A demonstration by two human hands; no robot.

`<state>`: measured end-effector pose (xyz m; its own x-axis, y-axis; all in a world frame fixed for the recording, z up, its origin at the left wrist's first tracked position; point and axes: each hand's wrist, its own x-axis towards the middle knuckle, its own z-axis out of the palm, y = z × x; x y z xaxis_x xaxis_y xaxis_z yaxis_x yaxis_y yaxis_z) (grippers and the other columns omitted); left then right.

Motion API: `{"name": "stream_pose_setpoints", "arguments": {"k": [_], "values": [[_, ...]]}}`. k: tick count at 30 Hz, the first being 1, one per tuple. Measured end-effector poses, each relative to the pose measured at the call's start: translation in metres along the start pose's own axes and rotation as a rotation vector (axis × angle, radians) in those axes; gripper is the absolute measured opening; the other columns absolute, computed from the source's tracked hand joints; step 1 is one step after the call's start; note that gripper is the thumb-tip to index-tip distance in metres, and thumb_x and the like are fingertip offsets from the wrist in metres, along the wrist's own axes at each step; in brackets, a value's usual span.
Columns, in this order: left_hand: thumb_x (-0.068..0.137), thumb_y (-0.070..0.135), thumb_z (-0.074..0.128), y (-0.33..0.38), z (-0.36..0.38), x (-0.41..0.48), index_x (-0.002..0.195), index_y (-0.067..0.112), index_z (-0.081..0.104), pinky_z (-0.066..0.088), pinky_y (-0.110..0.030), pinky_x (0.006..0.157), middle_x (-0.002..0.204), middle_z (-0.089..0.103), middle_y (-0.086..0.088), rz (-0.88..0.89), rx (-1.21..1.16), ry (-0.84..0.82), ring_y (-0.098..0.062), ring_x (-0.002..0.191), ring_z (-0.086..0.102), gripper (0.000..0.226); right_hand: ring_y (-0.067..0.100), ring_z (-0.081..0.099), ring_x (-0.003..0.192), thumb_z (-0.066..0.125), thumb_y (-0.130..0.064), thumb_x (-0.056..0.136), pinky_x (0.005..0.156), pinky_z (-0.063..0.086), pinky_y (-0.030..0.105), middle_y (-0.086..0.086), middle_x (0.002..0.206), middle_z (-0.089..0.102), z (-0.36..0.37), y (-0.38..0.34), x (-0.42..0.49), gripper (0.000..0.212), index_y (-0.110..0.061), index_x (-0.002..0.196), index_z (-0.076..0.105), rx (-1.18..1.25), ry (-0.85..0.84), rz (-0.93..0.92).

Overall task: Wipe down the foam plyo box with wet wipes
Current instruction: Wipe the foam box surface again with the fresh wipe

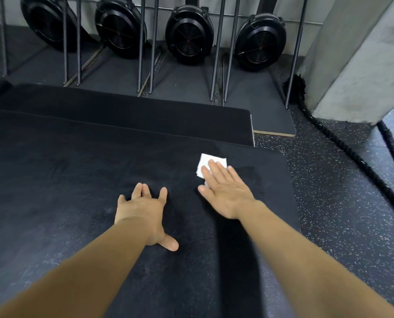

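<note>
Both forearms reach forward over black foam plyo box [77,180]. Left hand [143,212] braced on top, fingers spread, thumb out, holding nothing. Right hand [225,191] flat, palm down, fingers together, pressing white wet wipe [208,162] near box's far right corner.

A gym — four black fan-wheel rowing machines [189,34] stand stored upright along the back wall between metal poles [218,47]. The floor [342,203] is dark speckled rubber, with a thick black battle rope [352,152] trailing across it beside a concrete pillar [356,60].
</note>
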<state>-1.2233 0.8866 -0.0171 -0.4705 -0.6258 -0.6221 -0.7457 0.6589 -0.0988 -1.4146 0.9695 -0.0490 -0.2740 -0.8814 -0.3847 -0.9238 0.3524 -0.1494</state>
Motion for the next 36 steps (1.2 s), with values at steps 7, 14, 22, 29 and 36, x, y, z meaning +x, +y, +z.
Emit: {"name": "stream_pose_setpoints", "arguments": {"k": [7,14,22,29,36], "values": [[0.055,0.074,0.075,0.001,0.000,0.000,0.152,0.026,-0.014,0.013,-0.051,0.118,0.159,-0.009,-0.020,0.029,-0.044,-0.005,-0.032,0.147,-0.015,0.140,0.011,-0.022,0.147,0.008,-0.049,0.103,0.117,-0.016,0.033,-0.002,0.161,-0.024,-0.008,0.074,-0.001,0.061,-0.025,0.155,-0.013,-0.005,0.019,0.208],[0.058,0.065,0.080,0.001,0.000,0.002,0.152,0.023,-0.016,0.011,-0.052,0.118,0.158,-0.014,-0.022,0.051,-0.125,-0.023,-0.033,0.144,-0.023,0.140,0.024,-0.020,0.149,0.010,-0.051,0.103,0.121,-0.011,0.039,0.012,0.161,-0.020,-0.012,0.034,0.015,0.070,-0.009,0.155,-0.011,0.131,0.045,0.390],[0.056,0.064,0.082,0.002,0.000,0.005,0.152,0.023,-0.014,0.014,-0.053,0.118,0.158,-0.012,-0.021,0.045,-0.118,-0.018,-0.034,0.145,-0.021,0.142,0.021,-0.028,0.146,0.009,-0.055,0.102,0.118,-0.016,0.036,0.009,0.159,-0.027,-0.004,-0.056,0.037,0.073,-0.009,0.153,-0.016,0.136,-0.017,0.090],[0.055,0.066,0.080,0.003,-0.001,0.005,0.151,0.024,-0.016,0.020,-0.051,0.117,0.158,-0.015,-0.021,0.032,-0.105,-0.040,-0.033,0.145,-0.022,0.143,0.013,-0.019,0.148,0.011,-0.049,0.104,0.121,-0.010,0.034,0.000,0.162,-0.021,-0.022,-0.010,0.050,0.063,-0.021,0.156,-0.008,0.078,-0.004,-0.001],[0.056,0.065,0.081,0.002,0.002,0.005,0.152,0.022,-0.014,0.016,-0.052,0.118,0.158,-0.012,-0.022,0.048,-0.128,-0.021,-0.034,0.145,-0.021,0.142,0.014,-0.018,0.149,0.009,-0.046,0.104,0.119,-0.010,0.033,0.001,0.162,-0.020,-0.021,0.062,0.026,0.061,-0.022,0.156,-0.008,0.061,0.033,0.194]]}}
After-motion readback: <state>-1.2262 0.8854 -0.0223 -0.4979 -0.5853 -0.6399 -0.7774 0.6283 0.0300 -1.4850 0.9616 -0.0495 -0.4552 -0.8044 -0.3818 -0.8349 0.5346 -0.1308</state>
